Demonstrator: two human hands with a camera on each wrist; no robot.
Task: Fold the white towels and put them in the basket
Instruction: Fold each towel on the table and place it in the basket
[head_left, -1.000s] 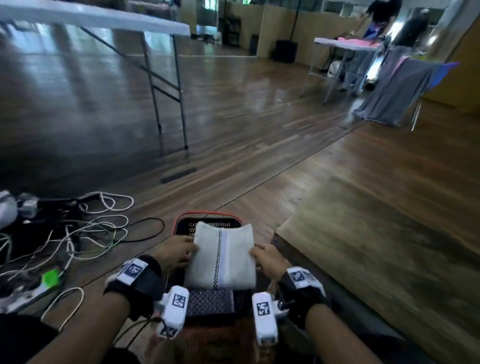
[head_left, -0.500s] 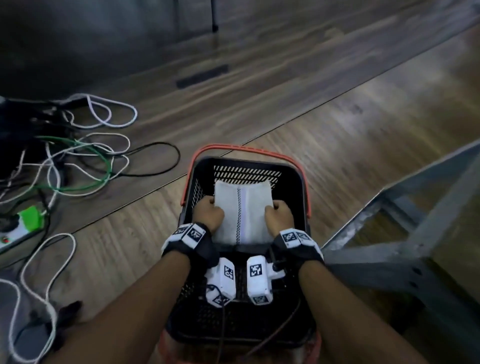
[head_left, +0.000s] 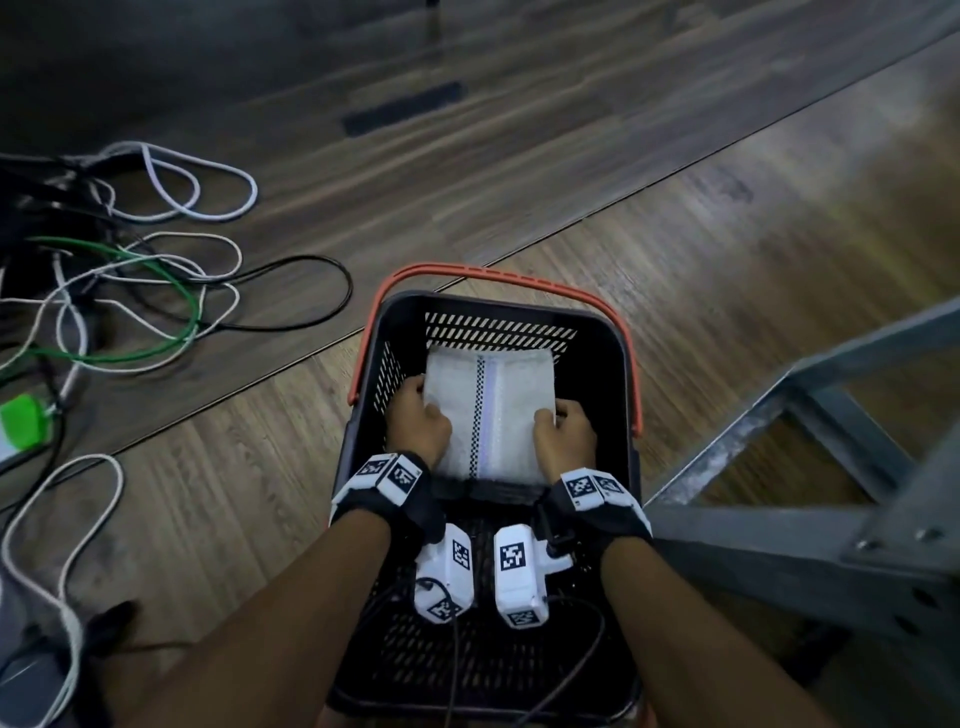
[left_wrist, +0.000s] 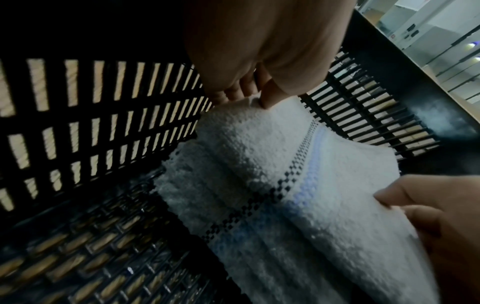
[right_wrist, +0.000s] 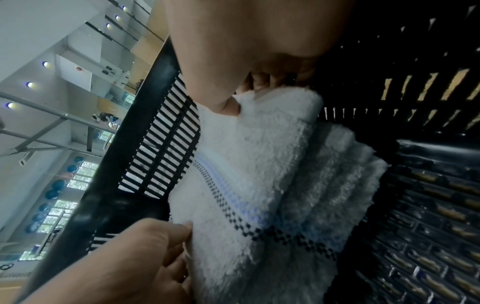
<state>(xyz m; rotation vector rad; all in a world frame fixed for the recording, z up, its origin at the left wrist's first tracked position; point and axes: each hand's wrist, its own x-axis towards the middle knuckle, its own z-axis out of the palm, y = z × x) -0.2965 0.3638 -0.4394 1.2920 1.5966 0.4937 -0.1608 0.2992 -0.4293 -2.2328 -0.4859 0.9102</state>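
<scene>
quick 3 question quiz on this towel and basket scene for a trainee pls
1. True or false: the folded towel is inside the black basket.
2. Which hands grip the towel? A) left only B) right only C) both
3. What colour is the basket's handle?

Key
1. True.
2. C: the left hand and right hand each pinch a side edge.
3. Orange-red.
</scene>
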